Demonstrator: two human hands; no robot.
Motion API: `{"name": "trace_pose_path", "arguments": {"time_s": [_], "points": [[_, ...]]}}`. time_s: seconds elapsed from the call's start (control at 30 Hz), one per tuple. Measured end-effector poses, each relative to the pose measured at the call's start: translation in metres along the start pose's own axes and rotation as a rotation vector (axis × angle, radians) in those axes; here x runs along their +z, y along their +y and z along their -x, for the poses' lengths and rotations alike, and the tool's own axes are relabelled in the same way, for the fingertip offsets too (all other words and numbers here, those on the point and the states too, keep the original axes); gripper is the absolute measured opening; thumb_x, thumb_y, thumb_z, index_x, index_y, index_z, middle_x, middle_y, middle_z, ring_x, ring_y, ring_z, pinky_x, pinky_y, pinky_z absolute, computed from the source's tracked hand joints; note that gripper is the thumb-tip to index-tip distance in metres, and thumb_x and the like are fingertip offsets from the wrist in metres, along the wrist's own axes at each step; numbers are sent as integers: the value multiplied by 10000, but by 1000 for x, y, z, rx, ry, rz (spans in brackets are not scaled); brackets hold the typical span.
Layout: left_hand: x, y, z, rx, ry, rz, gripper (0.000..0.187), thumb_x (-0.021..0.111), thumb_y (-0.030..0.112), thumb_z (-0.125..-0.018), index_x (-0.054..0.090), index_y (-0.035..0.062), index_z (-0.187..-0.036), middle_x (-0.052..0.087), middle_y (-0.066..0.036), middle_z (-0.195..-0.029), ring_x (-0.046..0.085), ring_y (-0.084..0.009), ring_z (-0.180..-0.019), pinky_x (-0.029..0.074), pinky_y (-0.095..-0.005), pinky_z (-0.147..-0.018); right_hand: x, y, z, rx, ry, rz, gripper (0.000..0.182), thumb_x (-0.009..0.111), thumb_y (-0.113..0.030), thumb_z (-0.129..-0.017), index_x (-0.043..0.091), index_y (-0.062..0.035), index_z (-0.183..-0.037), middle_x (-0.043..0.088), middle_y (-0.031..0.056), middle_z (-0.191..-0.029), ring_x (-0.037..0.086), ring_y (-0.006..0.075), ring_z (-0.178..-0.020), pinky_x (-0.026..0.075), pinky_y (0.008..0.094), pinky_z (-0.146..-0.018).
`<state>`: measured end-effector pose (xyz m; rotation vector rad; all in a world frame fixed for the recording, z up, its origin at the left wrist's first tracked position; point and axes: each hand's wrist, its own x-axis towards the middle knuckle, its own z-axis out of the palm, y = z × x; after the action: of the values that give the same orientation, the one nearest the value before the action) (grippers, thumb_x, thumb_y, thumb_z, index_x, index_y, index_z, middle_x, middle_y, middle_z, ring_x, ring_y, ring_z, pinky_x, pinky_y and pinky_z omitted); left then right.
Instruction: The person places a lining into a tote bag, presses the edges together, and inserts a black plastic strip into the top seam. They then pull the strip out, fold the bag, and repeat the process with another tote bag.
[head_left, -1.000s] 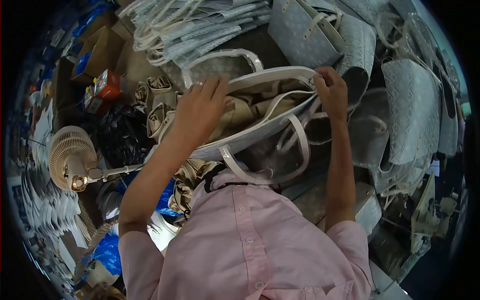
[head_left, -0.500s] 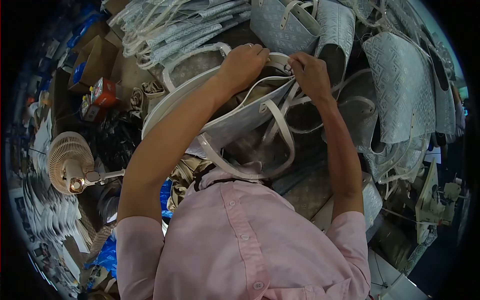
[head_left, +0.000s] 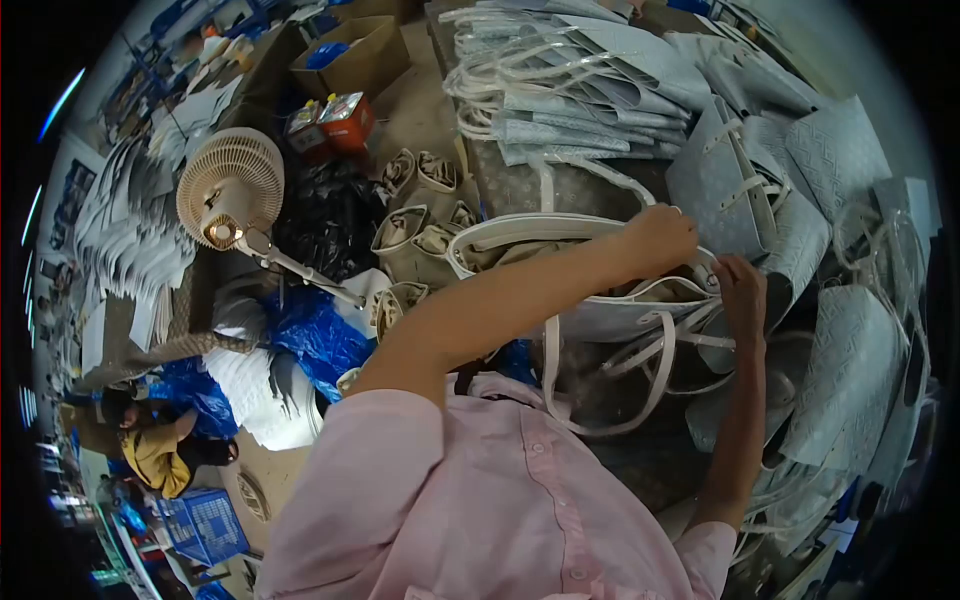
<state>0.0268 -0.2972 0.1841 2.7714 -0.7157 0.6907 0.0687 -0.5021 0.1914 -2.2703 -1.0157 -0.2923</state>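
A pale handbag (head_left: 610, 320) lies across the table in front of me, its zip opening facing up and a beige lining showing inside. My left hand (head_left: 662, 241) is closed at the bag's far rim, near its right end. Just right of it, my right hand (head_left: 740, 290) pinches the right end of the bag's top edge, close to the zip's end. One white handle (head_left: 660, 375) hangs over the near side; the other handle (head_left: 548, 185) stands up behind the bag.
Stacked flat bag pieces (head_left: 590, 90) lie behind, with finished bags (head_left: 720, 180) at the right. Rolled beige linings (head_left: 410, 245), a fan (head_left: 228, 195), a red box (head_left: 347, 122) and blue plastic (head_left: 320, 335) are on the left. A person (head_left: 160, 450) sits farther off.
The view has swung left, so the bag and both hands appear farther right and lower. Both hands remain at the bag's right end. More of the left side now shows, including the seated person.
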Motion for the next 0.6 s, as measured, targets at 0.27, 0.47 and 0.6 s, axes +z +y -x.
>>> {"name": "trace_pose_path", "arguments": {"time_s": [0.27,0.47,0.6], "points": [[-110,-42,147,-521,-263,57,433,596,214,-810,494,35,-1191,559,-166,-1104,551,-364,-959,465,-405,-787,2,-6,4,120,60,-7,159,562,-95,-837,618,32,-914,623,171,-828,603,303,-752,460,334,-687],[-105,-65,161,-326,-209,23,405,560,103,-827,460,20,-1211,572,-199,-1051,561,-377,-936,464,-420,-781,2,-4,-4,53,41,24,158,561,-96,-839,622,26,-920,622,163,-805,602,279,-707,458,323,-671],[-107,-76,161,-208,-289,-44,377,564,100,-821,482,33,-1182,585,-169,-914,575,-358,-830,466,-420,-708,2,-10,-3,114,34,-19,154,571,-97,-836,624,23,-917,619,158,-783,600,253,-682,456,310,-653]]}}
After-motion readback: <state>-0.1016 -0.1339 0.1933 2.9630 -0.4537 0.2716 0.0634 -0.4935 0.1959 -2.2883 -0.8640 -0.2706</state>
